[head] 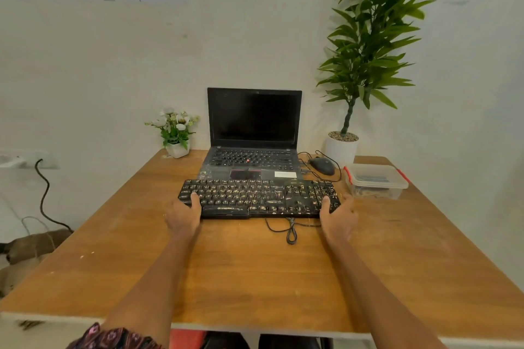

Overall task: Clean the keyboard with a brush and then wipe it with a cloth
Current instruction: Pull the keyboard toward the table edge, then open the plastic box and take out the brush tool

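Observation:
A black, dusty keyboard point(259, 197) lies across the middle of the wooden table point(255, 278), in front of the laptop. My left hand point(183, 214) grips its left end, thumb on the keys. My right hand point(337, 217) grips its right end the same way, thumb over the number pad. The keyboard's coiled cable point(290, 231) trails from its front edge onto the table. No brush or cloth shows in the open.
An open laptop point(253, 133) stands behind the keyboard, its screen dark. A wired mouse point(321, 166) and a clear lidded plastic box point(375, 181) sit at the right. A small flower pot point(177, 133) and a tall potted plant point(365, 51) line the wall.

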